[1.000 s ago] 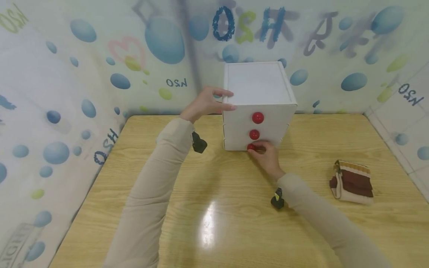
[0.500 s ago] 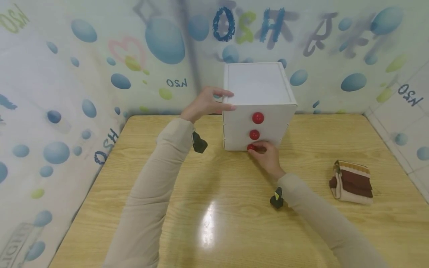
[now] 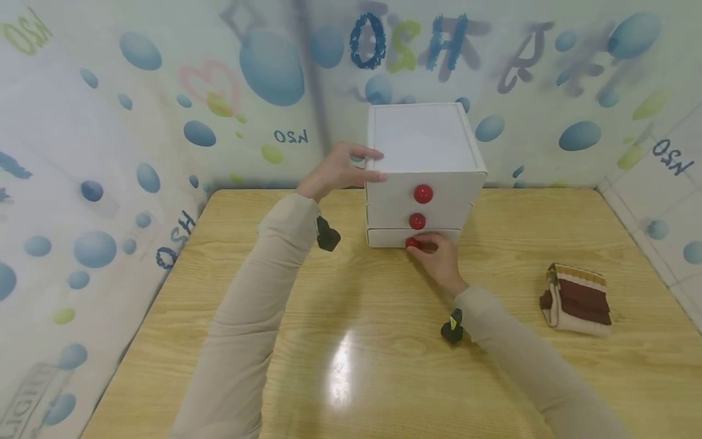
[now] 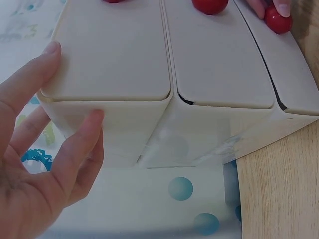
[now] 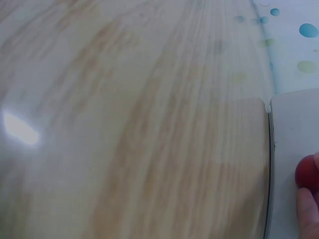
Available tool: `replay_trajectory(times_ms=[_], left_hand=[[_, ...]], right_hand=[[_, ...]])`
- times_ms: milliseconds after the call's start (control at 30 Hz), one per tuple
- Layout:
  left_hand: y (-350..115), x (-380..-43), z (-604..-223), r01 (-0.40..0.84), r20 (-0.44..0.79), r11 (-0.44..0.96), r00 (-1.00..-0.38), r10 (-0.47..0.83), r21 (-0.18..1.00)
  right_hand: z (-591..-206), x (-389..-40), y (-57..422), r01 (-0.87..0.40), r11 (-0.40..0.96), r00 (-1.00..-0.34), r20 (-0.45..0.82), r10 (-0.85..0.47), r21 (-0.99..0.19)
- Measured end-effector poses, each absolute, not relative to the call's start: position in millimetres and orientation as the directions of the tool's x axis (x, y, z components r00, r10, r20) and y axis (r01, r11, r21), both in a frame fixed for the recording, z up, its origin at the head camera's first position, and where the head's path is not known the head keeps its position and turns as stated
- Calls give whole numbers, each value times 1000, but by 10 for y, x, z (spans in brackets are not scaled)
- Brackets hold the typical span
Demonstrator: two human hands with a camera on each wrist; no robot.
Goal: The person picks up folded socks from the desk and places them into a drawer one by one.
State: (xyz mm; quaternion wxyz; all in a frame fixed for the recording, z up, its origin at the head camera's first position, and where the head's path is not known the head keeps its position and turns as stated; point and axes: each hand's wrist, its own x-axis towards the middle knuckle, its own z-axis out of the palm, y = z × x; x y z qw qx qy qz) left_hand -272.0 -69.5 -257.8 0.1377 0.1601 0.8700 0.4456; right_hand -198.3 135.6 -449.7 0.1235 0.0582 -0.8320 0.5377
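A white three-drawer cabinet (image 3: 428,137) with red ball knobs stands near the back of the table. My left hand (image 3: 337,169) grips its upper left front corner, thumb and fingers spread round the edge in the left wrist view. Low at the front, my right hand (image 3: 440,259) pinches the bottom red knob (image 4: 278,21) between thumb and fingers. The bottom drawer (image 3: 386,238) shows a dark seam along its top edge. Above it, the middle knob (image 3: 417,221) and top knob (image 3: 423,194) are untouched.
A folded brown, cream and mustard cloth (image 3: 581,300) lies on the wooden table (image 3: 395,366) to the right. The patterned wall (image 3: 219,140) rises right behind the table's back edge.
A dark seam now shows above the bottom drawer, whose front has come slightly forward with my right hand on its knob. My left hand keeps its place on the corner.
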Motion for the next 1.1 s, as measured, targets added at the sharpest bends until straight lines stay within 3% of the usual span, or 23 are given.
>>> replay_trajectory(times_ms=[700, 900, 1100], left_hand=[[-701, -2725, -2589, 148, -100, 543, -910, 402, 827], [-706, -2729, -2587, 158, -96, 544, -907, 409, 824], [-701, -2727, -2586, 158, -98, 556, -911, 401, 816]], right_hand=[[-4470, -1930, 1378, -249, 443, -959, 285, 14, -861], [-4486, -1820, 1379, -325, 365, -935, 354, 13, -873], [-4476, -1685, 1377, -210, 380, -972, 233, 15, -901]])
